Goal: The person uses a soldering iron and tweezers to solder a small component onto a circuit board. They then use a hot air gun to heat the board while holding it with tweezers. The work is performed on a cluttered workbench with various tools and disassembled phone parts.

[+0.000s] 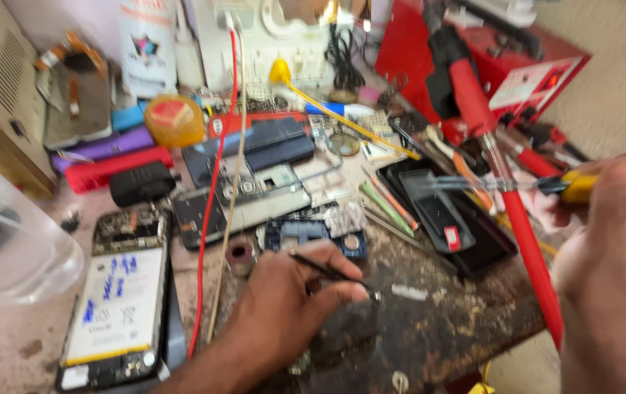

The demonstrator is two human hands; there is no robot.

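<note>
My left hand point(291, 303) pinches a pair of thin dark tweezers point(331, 273), their tip pressed down near a small silvery scrap point(408, 292) on the scorched, stained work mat point(444, 328). My right hand point(612, 270) is closed around the yellow handle of a soldering iron point(546, 184), held up at the right, its metal shaft pointing left over a black tray point(448, 219); the iron is well apart from the tweezers' tip.

Just beyond my left knuckles lies a blue phone frame point(313, 235), and to the left an opened phone with its white battery point(117, 303) showing. A red cable point(207, 211) runs down between them, and a red tool case point(495, 51) stands at the back.

I judge I am steadying a tiny part before heating it. The next move calls for bringing the iron down to the tweezers' tip while my left hand stays firm, without brushing the red cable.
</note>
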